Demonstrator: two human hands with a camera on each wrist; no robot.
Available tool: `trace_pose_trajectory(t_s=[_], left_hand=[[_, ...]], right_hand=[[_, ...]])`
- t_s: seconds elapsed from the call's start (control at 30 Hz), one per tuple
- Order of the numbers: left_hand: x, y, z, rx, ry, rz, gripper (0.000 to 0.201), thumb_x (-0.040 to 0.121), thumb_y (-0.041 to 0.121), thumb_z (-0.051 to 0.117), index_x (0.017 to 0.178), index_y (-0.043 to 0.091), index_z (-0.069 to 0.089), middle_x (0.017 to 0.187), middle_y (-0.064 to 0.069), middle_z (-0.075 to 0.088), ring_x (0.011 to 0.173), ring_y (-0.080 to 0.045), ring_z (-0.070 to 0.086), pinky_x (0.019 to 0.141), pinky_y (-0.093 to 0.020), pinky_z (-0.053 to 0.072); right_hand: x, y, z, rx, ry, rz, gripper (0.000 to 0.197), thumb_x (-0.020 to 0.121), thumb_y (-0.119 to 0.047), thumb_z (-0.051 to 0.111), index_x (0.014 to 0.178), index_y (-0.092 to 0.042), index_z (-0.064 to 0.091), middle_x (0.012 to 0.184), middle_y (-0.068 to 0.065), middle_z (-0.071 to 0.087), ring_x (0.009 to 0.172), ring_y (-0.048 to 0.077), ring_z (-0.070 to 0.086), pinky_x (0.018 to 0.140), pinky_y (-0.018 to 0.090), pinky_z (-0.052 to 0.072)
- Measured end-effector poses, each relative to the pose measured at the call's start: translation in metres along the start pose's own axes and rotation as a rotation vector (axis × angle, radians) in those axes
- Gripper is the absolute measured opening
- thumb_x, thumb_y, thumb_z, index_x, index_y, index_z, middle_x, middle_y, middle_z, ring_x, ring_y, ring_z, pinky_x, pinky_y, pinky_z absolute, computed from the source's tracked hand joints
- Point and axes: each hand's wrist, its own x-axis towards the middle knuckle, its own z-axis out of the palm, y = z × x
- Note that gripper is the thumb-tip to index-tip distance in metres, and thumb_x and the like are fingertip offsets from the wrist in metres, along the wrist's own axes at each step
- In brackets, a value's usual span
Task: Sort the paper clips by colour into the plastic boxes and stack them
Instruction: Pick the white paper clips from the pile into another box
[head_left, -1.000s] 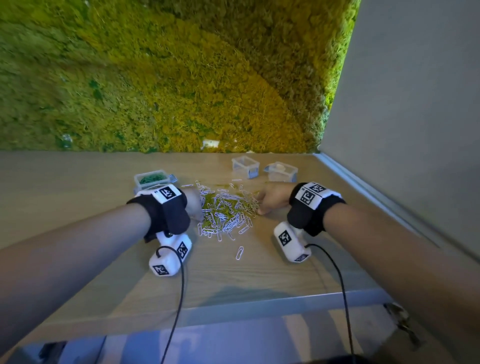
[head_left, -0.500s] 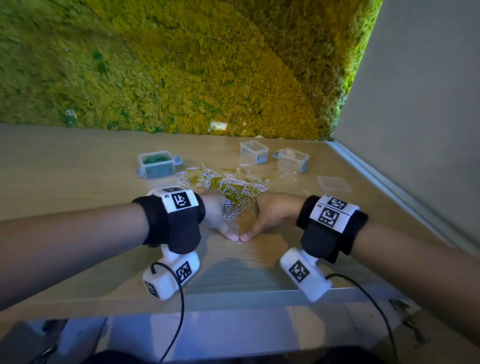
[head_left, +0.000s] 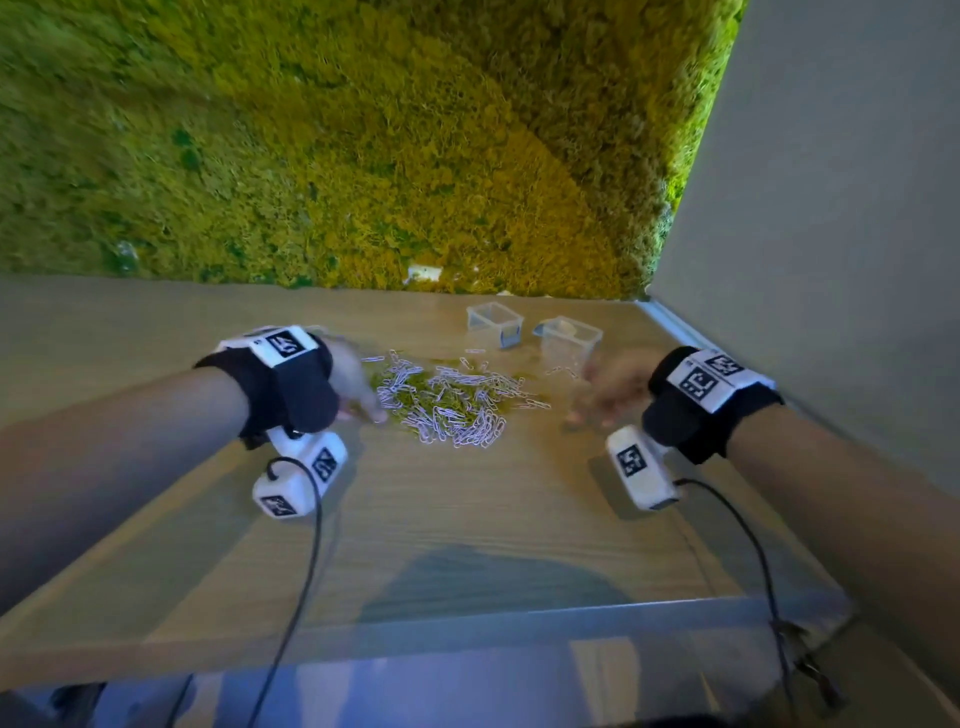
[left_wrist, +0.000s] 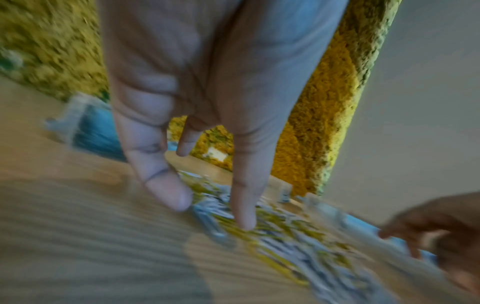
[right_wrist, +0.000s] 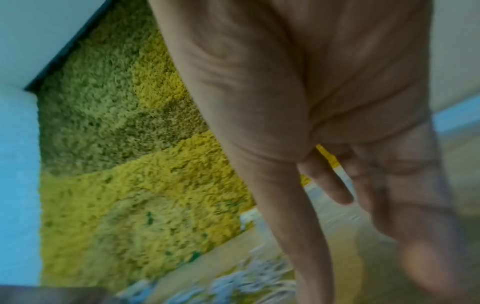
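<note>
The left hand (left_wrist: 207, 92) hangs fingers-down with straight fingertips at the near-left edge of the blurred heap of white and yellow paper clips (left_wrist: 280, 236), a blue-tinted plastic box (left_wrist: 88, 131) beyond the heap's left, the right hand (left_wrist: 436, 230) at its right.

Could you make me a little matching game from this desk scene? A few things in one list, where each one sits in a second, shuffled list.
Things:
1. heap of white and yellow paper clips
2. two clear plastic boxes
3. left hand
4. right hand

Places:
a. right of the heap
b. far side of the wooden table, near the moss wall
c. left edge of the heap
d. between the two hands

Pairs: 1-d, 2-b, 3-c, 4-a
</note>
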Motion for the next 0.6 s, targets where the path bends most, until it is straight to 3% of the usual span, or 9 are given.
trace_pose_trajectory(t_s=[0.07, 0.13, 0.2, 0.27, 0.3, 0.37, 0.4, 0.5, 0.6], left_hand=[[0.005, -0.012, -0.001, -0.065, -0.015, -0.022, 0.036, 0.070, 0.025, 0.083, 0.087, 0.009, 0.057, 0.082, 0.001, 0.070, 0.103, -0.021, 0.065, 0.098, -0.037, 0.048], [0.009, -0.013, 0.001, -0.124, -0.056, 0.005, 0.049, 0.061, 0.021, 0.089, 0.092, 0.008, 0.053, 0.066, 0.007, 0.066, 0.112, -0.025, 0.061, 0.101, -0.037, 0.046], [0.018, -0.008, 0.004, -0.150, -0.080, 0.051, 0.084, 0.050, 0.021, 0.094, 0.120, 0.008, 0.050, 0.099, 0.004, 0.070, 0.116, -0.027, 0.057, 0.100, -0.037, 0.046], [0.014, 0.006, 0.011, -0.243, -0.135, 0.100, 0.099, 0.064, 0.011, 0.086, 0.145, 0.018, 0.030, 0.148, -0.005, 0.037, 0.113, -0.022, 0.057, 0.098, -0.034, 0.048], [0.012, 0.014, 0.015, -0.275, -0.156, 0.141, 0.099, 0.069, 0.007, 0.082, 0.148, 0.023, 0.024, 0.155, -0.006, 0.022, 0.113, -0.020, 0.055, 0.099, -0.034, 0.047], [0.013, 0.025, 0.020, -0.266, -0.183, 0.202, 0.100, 0.070, 0.005, 0.081, 0.147, 0.030, 0.022, 0.156, -0.007, 0.015, 0.119, -0.021, 0.053, 0.100, -0.037, 0.047], [0.012, 0.029, 0.022, -0.240, -0.196, 0.219, 0.102, 0.068, 0.007, 0.082, 0.146, 0.032, 0.021, 0.156, -0.007, 0.014, 0.121, -0.023, 0.052, 0.100, -0.039, 0.046], [0.013, 0.038, 0.024, -0.154, -0.222, 0.253, 0.103, 0.062, 0.019, 0.088, 0.143, 0.037, 0.025, 0.154, -0.004, 0.019, 0.117, -0.028, 0.054, 0.097, -0.044, 0.048], [0.017, 0.044, 0.025, -0.258, -0.202, 0.293, 0.086, 0.070, 0.017, 0.083, 0.139, 0.029, 0.032, 0.143, -0.012, 0.037, 0.082, -0.018, 0.065, 0.079, -0.033, 0.054]], right_hand=[[0.011, 0.021, -0.006, -0.108, -0.048, 0.135, 0.028, 0.070, -0.029, 0.083, 0.072, -0.009, 0.064, 0.071, 0.002, 0.067, 0.062, 0.012, 0.063, 0.063, 0.023, 0.054], [0.024, 0.026, 0.001, -0.123, -0.072, 0.169, 0.024, 0.075, -0.026, 0.081, 0.077, -0.009, 0.064, 0.071, 0.003, 0.069, 0.067, 0.013, 0.063, 0.076, 0.028, 0.053], [0.036, 0.014, 0.011, -0.074, -0.059, 0.102, 0.023, 0.077, -0.023, 0.078, 0.083, -0.007, 0.062, 0.088, 0.009, 0.071, 0.078, 0.014, 0.063, 0.092, 0.031, 0.050], [0.039, -0.009, 0.021, -0.024, -0.066, 0.004, 0.043, 0.075, -0.024, 0.080, 0.108, -0.004, 0.062, 0.118, 0.015, 0.065, 0.085, 0.014, 0.064, 0.093, 0.030, 0.053], [0.040, -0.021, 0.027, 0.030, -0.071, -0.048, 0.063, 0.074, -0.021, 0.080, 0.128, -0.004, 0.052, 0.131, 0.014, 0.057, 0.083, 0.011, 0.064, 0.083, 0.024, 0.055], [0.043, -0.042, 0.037, 0.148, -0.145, -0.133, 0.087, 0.078, -0.010, 0.077, 0.148, -0.006, 0.026, 0.149, 0.010, 0.038, 0.077, 0.005, 0.061, 0.060, 0.012, 0.052], [0.045, -0.052, 0.043, 0.195, -0.200, -0.165, 0.088, 0.079, -0.004, 0.074, 0.149, -0.007, 0.022, 0.152, 0.009, 0.032, 0.080, 0.007, 0.063, 0.057, 0.013, 0.052], [0.052, -0.069, 0.054, 0.247, -0.204, -0.220, 0.079, 0.080, -0.001, 0.072, 0.146, -0.009, 0.030, 0.144, 0.006, 0.042, 0.091, 0.016, 0.063, 0.066, 0.017, 0.055], [0.065, -0.076, 0.060, 0.318, -0.101, -0.266, 0.068, 0.080, 0.000, 0.071, 0.139, -0.011, 0.039, 0.122, 0.002, 0.051, 0.075, 0.012, 0.060, 0.065, 0.019, 0.055]])
